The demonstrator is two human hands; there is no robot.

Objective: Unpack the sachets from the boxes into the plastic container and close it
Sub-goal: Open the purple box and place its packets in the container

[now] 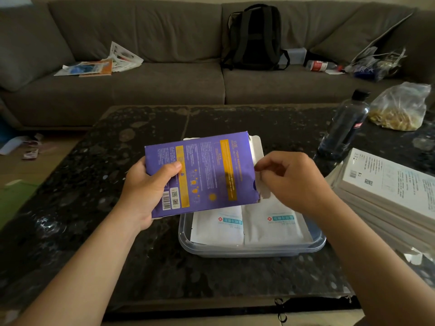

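Observation:
My left hand (150, 187) grips the left end of a purple box (202, 172) with yellow bands, held flat above the clear plastic container (254, 251). At the box's open right end, my right hand (289, 182) pinches a white sachet (264, 191) that sticks out. Two white sachets (244, 228) with teal labels lie side by side inside the container. The container's far half is hidden behind the box; a white edge (257, 147) shows past the box's top right corner.
A stack of white boxes (386, 191) stands at the right of the dark stone table (94, 208). A dark bottle (346, 123) and a plastic bag of snacks (400, 109) sit at the back right. Behind is a grey sofa (164, 85) with a backpack (254, 38).

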